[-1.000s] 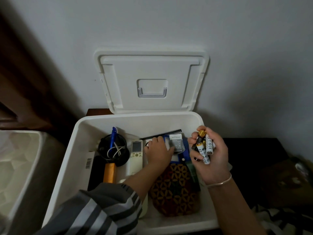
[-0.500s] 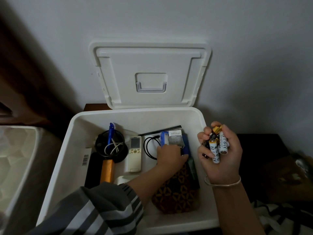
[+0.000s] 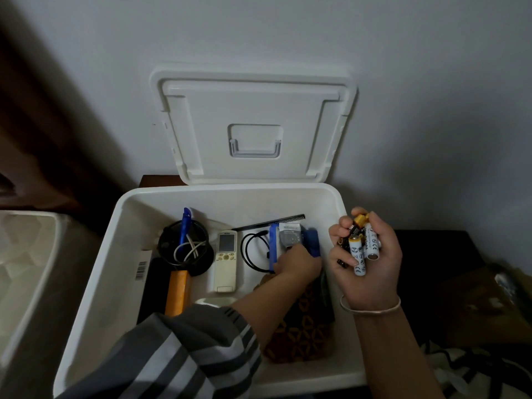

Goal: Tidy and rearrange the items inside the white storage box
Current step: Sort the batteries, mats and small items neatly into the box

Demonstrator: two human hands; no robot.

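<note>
The white storage box [image 3: 95, 272] stands open, its lid [image 3: 253, 125] leaning against the wall. My right hand [image 3: 371, 269], above the box's right rim, grips a bunch of batteries [image 3: 363, 246]. My left hand [image 3: 296, 263] reaches into the box and grips the near end of a blue case [image 3: 290, 240] with a clear pouch on top. Left of it lie a looped black cable [image 3: 249, 253] and a white remote control [image 3: 226, 260]. A black comb [image 3: 270, 223] lies behind the case.
A black cup [image 3: 184, 249] with a blue pen and white cord stands at the box's left. Before it lie an orange bar [image 3: 178, 292] and a black slab. A brown patterned pouch [image 3: 302, 332] lies under my left forearm. A pale bin [image 3: 23, 269] stands left; dark furniture right.
My left hand slid right from near the remote onto the blue case and took hold of it. My right hand with the batteries moved right, off the box's inside to over its rim.
</note>
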